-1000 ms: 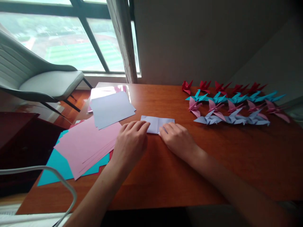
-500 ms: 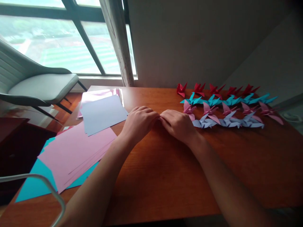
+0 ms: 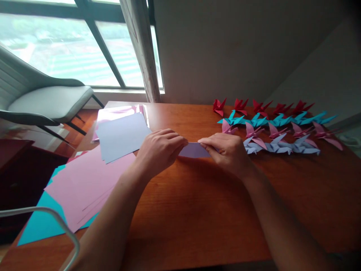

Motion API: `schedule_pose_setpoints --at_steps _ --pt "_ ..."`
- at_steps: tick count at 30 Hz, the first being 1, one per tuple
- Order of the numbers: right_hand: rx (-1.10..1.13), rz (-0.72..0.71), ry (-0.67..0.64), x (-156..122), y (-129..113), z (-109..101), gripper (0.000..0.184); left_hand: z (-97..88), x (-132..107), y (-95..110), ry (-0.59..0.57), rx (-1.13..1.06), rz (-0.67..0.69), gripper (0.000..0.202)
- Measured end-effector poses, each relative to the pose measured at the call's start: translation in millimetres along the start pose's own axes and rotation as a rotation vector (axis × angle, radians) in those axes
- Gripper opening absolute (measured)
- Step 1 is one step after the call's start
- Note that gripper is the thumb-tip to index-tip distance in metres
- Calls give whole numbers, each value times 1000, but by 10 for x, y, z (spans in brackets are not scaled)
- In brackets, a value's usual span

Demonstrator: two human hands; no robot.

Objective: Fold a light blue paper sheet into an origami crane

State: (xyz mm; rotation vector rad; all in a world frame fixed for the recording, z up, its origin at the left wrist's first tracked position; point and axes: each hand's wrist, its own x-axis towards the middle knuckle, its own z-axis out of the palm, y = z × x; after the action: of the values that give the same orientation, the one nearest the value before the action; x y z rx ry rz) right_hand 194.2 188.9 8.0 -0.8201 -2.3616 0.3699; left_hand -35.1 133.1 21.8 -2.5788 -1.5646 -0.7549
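Note:
A folded piece of lavender paper [image 3: 194, 150] is stretched between my two hands, just over the middle of the wooden table. My left hand [image 3: 162, 151] pinches its left end, and my right hand [image 3: 227, 151] pinches its right end with thumb and fingers. The fingers cover both ends of the paper. Beyond my right hand stand rows of folded paper cranes: lavender cranes [image 3: 282, 146] nearest, then pink cranes [image 3: 254, 133], turquoise cranes [image 3: 258, 119] and red cranes [image 3: 260, 107] at the back.
Lavender sheets [image 3: 124, 137] lie left of my hands, partly over a shiny plastic packet [image 3: 103, 122]. Closer in are pink sheets [image 3: 87, 184] on turquoise sheets [image 3: 39, 222]. A white cable or tube [image 3: 42, 209] crosses the lower left. A chair [image 3: 47, 101] stands by the window.
My hands have moved apart, the right one going rightward. The lavender paper between them, hidden before, now shows.

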Motion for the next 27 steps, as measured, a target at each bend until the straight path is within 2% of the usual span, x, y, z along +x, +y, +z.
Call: schedule_pose_setpoints --at_steps 4,7,9,11,13,14,16,19,21,24,27 --pt "86 14 9 1 35 -64 20 -39 -28 -63 -14 -22 -53 24" --pt "96 71 74 0 61 -95 16 -60 -61 -115 6 -53 -124 23" --pt "95 132 198 2 80 -87 14 -75 -78 -140 48 -84 -188 22" --pt "150 232 396 11 102 -52 16 -91 -83 -149 107 -154 -261 20" --pt "297 353 567 26 119 2 23 -101 -71 -137 155 -281 -338 18" --pt "396 407 612 36 120 33 27 -98 -61 -123 178 -359 -384 17" --pt "591 479 594 55 101 101 35 -73 -34 -84 217 -538 -488 17" --pt "848 517 434 71 26 217 39 15 2 -14 236 -834 -632 20" --pt "954 563 358 68 -26 304 34 87 15 23 199 -985 -694 23" --pt "918 602 428 45 -66 422 25 188 15 43 101 -1049 -737 28" --pt "858 585 363 18 -71 497 27 275 4 30 102 -1030 -767 34"
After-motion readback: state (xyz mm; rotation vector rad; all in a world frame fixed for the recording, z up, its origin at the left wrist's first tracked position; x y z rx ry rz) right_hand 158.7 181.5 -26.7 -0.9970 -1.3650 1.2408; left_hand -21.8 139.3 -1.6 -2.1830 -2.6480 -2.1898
